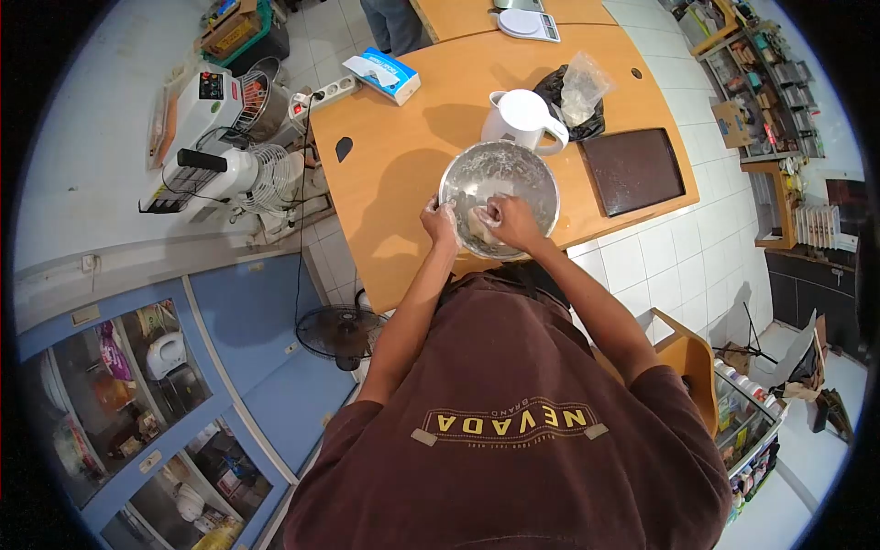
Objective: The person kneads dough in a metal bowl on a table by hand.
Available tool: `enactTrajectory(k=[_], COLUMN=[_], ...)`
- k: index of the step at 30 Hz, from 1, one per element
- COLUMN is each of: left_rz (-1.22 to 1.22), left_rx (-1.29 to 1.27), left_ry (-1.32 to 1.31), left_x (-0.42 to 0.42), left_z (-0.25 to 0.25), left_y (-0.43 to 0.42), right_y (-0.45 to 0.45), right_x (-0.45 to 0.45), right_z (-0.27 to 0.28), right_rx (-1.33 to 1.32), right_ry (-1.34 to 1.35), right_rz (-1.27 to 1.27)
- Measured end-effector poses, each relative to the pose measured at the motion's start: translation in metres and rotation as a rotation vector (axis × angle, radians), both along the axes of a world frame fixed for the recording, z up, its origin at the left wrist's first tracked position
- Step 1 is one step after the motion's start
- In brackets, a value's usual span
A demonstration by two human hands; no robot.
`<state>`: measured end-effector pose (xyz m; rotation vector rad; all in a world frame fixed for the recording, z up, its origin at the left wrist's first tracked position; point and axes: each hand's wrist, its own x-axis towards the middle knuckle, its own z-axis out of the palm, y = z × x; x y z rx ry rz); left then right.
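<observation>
A metal mixing bowl [553, 183] stands near the table's front edge, its inner wall smeared with flour. Pale dough [478, 225] lies in the lower part of it. My left hand [441, 223], dusted with flour, holds the bowl's left rim. Inside the bowl, my right hand [509, 221] has its floury fingers curled in and pressed on the dough. Those fingers hide part of the dough. Just behind the bowl stands a white pitcher [524, 112] with its handle to the right.
Right of the bowl lies a dark baking tray [634, 171]. Behind are a black plastic bag [551, 88], a blue tissue box [392, 77] and a white kitchen scale [529, 26]. A power strip [323, 96] lies along the left edge; a fan [341, 332] stands below.
</observation>
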<state>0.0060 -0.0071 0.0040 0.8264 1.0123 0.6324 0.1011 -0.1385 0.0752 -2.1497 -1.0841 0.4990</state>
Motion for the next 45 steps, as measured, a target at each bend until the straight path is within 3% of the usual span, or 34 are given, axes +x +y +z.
enactTrajectory(k=[4, 7, 10, 31, 34, 40, 45], left_rz=[0.011, 0.016, 0.008, -0.054, -0.06, -0.105, -0.033], left_rx=[-0.005, -0.023, -0.063, 0.027, 0.029, 0.068, 0.046], left_ry=[0.017, -0.052, -0.049, 0.033, 0.028, 0.153, 0.125], left_x=[0.001, 0.0, 0.001, -0.001, -0.001, -0.001, 0.001], left_z=[0.004, 0.007, 0.008, 0.017, 0.007, 0.009, -0.006], left_y=[-0.001, -0.002, -0.001, -0.002, -0.001, 0.007, 0.009], right_y=[-0.006, -0.006, -0.005, 0.044, 0.044, 0.035, 0.022], right_x=[-0.019, -0.015, -0.009, 0.017, 0.018, 0.012, 0.022], right_z=[-0.015, -0.031, -0.028, -0.043, -0.055, -0.063, -0.047], right_rx=[-0.02, -0.15, -0.31, -0.374, -0.266, 0.246, 0.178], right_ry=[-0.397, -0.634, -0.27, -0.131, -0.059, 0.207, 0.296], right_rz=[-0.138, -0.1, 0.058, -0.249, -0.374, -0.46, -0.269])
